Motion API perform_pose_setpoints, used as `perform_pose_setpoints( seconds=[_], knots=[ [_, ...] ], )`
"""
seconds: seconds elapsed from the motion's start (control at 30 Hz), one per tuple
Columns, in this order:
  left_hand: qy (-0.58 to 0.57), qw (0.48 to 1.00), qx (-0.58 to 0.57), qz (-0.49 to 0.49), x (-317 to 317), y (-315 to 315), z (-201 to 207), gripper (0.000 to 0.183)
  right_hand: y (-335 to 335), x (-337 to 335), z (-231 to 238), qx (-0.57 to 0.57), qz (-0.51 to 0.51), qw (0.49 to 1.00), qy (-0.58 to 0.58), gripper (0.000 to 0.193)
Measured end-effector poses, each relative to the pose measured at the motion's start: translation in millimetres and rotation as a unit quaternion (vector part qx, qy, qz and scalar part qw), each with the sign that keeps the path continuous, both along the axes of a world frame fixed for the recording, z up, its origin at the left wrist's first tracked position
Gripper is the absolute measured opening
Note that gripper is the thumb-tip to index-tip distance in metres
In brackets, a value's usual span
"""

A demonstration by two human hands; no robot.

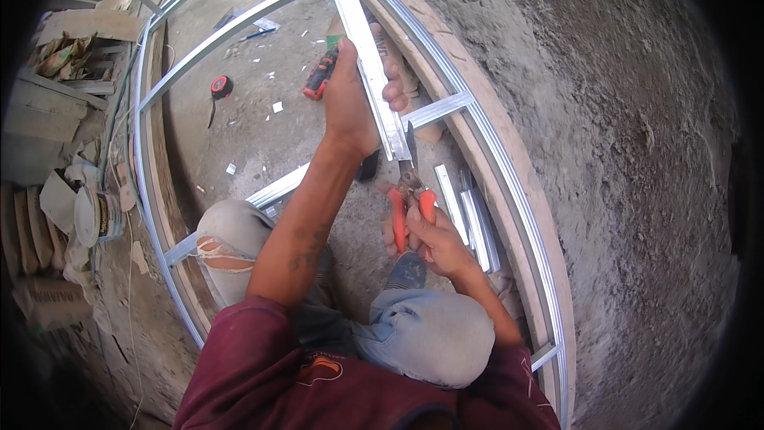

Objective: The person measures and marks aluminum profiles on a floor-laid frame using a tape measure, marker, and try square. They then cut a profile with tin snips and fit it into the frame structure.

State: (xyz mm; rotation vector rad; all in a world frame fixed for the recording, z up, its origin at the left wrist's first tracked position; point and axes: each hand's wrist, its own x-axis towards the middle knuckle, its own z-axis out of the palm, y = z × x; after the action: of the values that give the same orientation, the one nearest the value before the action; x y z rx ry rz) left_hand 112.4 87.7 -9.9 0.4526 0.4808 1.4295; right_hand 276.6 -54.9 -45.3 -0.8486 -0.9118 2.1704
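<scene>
My left hand (pixel 350 111) is closed around a shiny metal channel strip (pixel 368 56), thumb on the near side and fingertips showing past the far edge. The strip slants from the upper middle down toward the right hand. In my right hand (pixel 442 243) is a pair of tin snips (pixel 399 221) with red-orange handles, its fingers wrapped around them. The snips' dark blades are parted and stand at the lower end of the strip; whether both blades touch the metal I cannot tell. My bent knees (pixel 434 338) are below the hands.
A metal frame (pixel 509 167) with crossbars surrounds me on the floor. Inside it lie a red-black tape measure (pixel 221 86), a red-black tool (pixel 321 74), scattered metal scraps (pixel 277 107) and several cut strips (pixel 476 223). Left stand a white bucket (pixel 86 216) and stacked boards (pixel 48 103).
</scene>
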Motion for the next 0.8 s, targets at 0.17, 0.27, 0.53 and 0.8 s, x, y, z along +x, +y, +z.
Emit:
perform_pose_setpoints(
  seconds=[0.17,0.27,0.53,0.8],
  knots=[
    [-0.009,0.997,-0.049,0.055,-7,7,-1,0.032,-7,-1,-7,0.031,0.004,0.999,-0.021,0.075],
    [0.035,0.997,-0.038,0.064,0,5,-1,0.027,-7,-1,-15,0.098,-0.009,0.987,-0.13,0.073],
    [0.123,0.986,-0.015,0.109,5,2,-7,0.026,11,-5,5,0.157,0.022,0.94,-0.302,0.078],
    [0.102,0.99,-0.028,0.089,5,1,-6,0.027,4,-7,-20,0.125,-0.036,0.973,-0.191,0.072]
  ],
)
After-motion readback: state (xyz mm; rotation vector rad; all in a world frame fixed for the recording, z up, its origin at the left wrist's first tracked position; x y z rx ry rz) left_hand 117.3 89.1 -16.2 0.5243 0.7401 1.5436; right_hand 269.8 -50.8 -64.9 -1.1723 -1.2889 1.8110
